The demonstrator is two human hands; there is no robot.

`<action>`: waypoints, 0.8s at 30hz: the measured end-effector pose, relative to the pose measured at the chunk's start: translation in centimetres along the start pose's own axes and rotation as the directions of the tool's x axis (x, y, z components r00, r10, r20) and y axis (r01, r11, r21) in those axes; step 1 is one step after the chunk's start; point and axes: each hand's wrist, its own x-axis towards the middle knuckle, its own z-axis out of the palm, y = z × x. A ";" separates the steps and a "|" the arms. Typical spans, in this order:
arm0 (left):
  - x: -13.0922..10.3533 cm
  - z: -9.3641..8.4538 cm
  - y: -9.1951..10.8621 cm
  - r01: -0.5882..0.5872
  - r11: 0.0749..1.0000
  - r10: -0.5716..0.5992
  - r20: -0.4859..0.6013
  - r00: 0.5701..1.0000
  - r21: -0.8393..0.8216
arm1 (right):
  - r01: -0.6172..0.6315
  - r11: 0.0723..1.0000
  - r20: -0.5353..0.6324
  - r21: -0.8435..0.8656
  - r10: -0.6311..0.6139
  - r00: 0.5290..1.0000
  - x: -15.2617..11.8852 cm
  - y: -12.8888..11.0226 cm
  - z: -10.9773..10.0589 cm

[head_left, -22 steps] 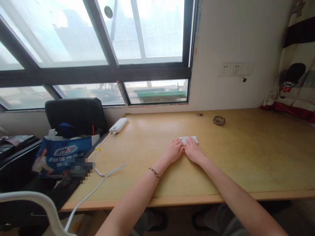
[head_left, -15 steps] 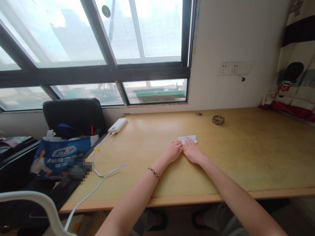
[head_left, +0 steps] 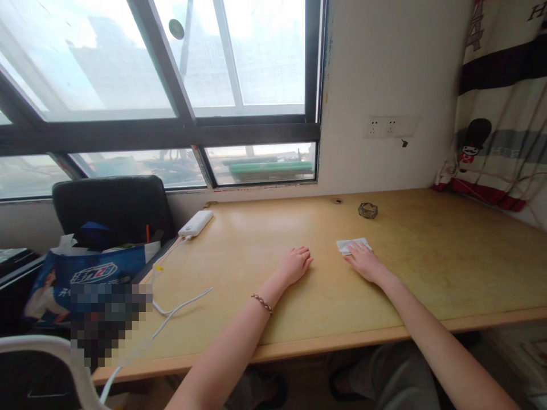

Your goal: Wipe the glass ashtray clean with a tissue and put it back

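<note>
The right hand (head_left: 363, 263) lies flat, palm down, with its fingers stretched out over the near edge of a small folded white cloth (head_left: 351, 245), pressing on it rather than gripping it. The left hand (head_left: 294, 264) rests open and flat on the bare wood well apart from the cloth, holding nothing; a braided bracelet (head_left: 261, 302) circles its wrist. The cloth sits toward the middle of a long pale wooden desk (head_left: 448, 267), whose smooth top shows light scuffs. Farther back, near the wall, lies a small dark ring-shaped object (head_left: 368, 210). At the desk's left end a white power bank (head_left: 195, 223) lies by the sill, with a white cable (head_left: 179, 304) trailing off the front edge. Beside the desk stands a black chair (head_left: 111, 206) holding a blue printed bag (head_left: 81, 279). Behind runs a large dark-framed window (head_left: 171, 128), a white wall with sockets (head_left: 384, 126), and a patterned curtain (head_left: 499, 114) on the right.
</note>
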 end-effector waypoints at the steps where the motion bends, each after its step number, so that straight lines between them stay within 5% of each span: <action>1: 0.0 0.1 -0.1 -0.003 1.000 0.003 -0.007 1.000 -0.002 | 0.013 1.000 -0.015 -0.007 -0.013 1.000 -0.5 1.6 -0.3; 6: 0.0 0.2 -0.1 -0.023 1.000 0.023 -0.023 0.999 -0.010 | 0.043 0.999 -0.056 -0.015 -0.044 0.997 -2.9 8.6 -1.4; 10: -0.1 -0.2 0.2 -0.024 1.000 0.024 -0.017 1.000 -0.005 | 0.032 0.999 -0.082 -0.010 -0.032 0.996 -4.4 11.9 -1.6; 24: -0.2 -0.2 0.3 -0.002 1.000 0.003 0.007 1.000 -0.003 | 0.066 0.995 -0.170 -0.071 -0.077 0.982 -6.0 13.3 -1.0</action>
